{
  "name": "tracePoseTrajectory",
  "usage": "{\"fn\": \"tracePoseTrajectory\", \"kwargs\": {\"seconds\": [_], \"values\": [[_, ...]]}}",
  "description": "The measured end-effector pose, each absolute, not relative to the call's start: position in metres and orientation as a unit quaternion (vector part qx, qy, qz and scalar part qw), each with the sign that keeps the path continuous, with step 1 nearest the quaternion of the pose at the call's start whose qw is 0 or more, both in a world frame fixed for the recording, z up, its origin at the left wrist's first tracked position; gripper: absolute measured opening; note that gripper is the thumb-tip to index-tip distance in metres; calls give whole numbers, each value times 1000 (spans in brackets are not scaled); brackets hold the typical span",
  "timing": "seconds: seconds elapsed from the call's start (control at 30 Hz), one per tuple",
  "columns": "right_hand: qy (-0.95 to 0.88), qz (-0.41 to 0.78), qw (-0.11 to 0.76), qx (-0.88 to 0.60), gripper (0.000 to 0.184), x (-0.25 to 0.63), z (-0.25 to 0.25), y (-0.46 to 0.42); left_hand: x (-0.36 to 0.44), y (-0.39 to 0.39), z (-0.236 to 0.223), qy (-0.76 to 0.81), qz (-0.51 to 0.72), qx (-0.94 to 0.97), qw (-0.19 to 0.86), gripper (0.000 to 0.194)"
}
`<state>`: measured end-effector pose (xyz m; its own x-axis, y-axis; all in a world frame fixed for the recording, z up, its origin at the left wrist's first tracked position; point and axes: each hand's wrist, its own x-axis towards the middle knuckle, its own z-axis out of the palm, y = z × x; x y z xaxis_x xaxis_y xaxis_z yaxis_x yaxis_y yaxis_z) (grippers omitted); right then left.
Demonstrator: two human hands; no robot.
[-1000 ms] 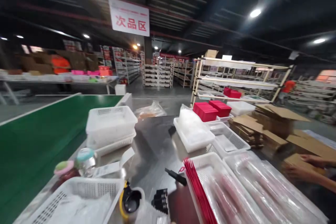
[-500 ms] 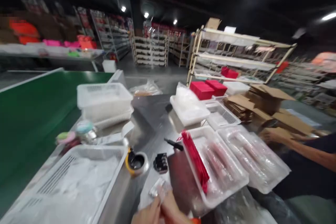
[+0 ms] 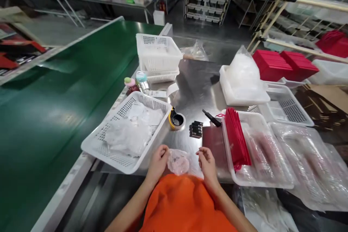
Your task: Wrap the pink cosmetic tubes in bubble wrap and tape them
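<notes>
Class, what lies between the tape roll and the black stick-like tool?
A small cluster of black blocks lies between the tape roll and the black stick-like tool, slightly nearer the camera, as the head view shows.

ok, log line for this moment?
left hand: pinching clear bag at edge | right hand: apart from bag, contents unclear | tape roll, black pieces: on metal table

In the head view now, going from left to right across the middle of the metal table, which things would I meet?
White perforated plastic basket, yellow-and-black ring-shaped tape holder, small black blocks, slim black tool, upright bundle of flat red pieces.
</notes>
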<state>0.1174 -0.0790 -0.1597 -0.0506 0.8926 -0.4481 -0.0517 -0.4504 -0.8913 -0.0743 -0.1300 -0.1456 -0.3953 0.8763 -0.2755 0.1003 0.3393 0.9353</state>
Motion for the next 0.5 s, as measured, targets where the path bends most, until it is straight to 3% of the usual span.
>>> {"fn": "tracePoseTrajectory", "kwargs": {"seconds": [0.1,0.23,0.4,0.5], "values": [[-201,762,278,-549,50,115,-164,-78,-71,-126,-137,680,438,399,431,25],[-144,881,204,-401,47,89,-174,-72,-49,-122,-128,699,318,501,399,16],[-283,809,168,-487,54,61,-195,-62,-28,-123,-134,712,111,584,373,22],[-354,745,191,-531,50,62,-210,-55,-37,-123,-142,677,158,588,413,22]]}}
